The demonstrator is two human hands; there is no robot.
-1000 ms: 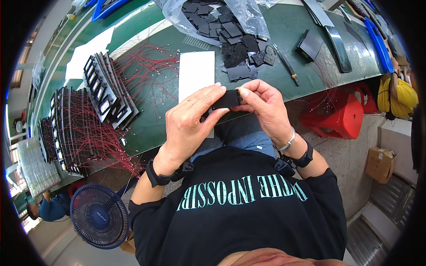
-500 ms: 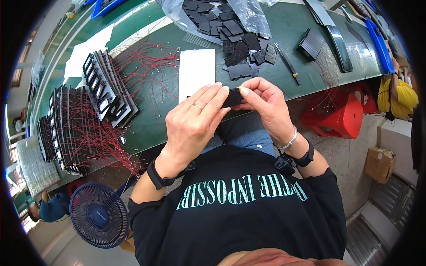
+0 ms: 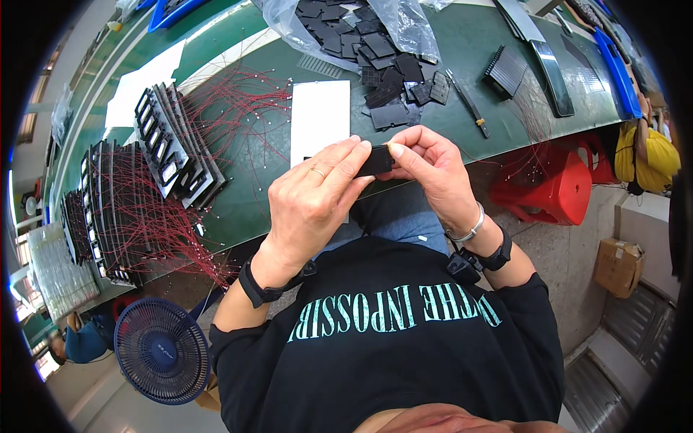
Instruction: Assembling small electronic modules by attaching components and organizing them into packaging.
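Between my two hands, over the near edge of the bench, is a small flat black plastic piece. My left hand grips its left end, fingers laid along the top and thumb underneath. At its right end, my right hand pinches with thumb and forefinger. Just beyond my left hand lies a white sheet. Farther off, a pile of similar black plastic pieces spills out of a clear plastic bag.
Stacked black frames with red wires cover the bench's left side. A craft knife and a ribbed black stack lie to the right. A red stool and a blue fan stand below bench level.
The black piece is tilted slightly differently, with a little more of its face showing. Both hands stay in nearly the same place.
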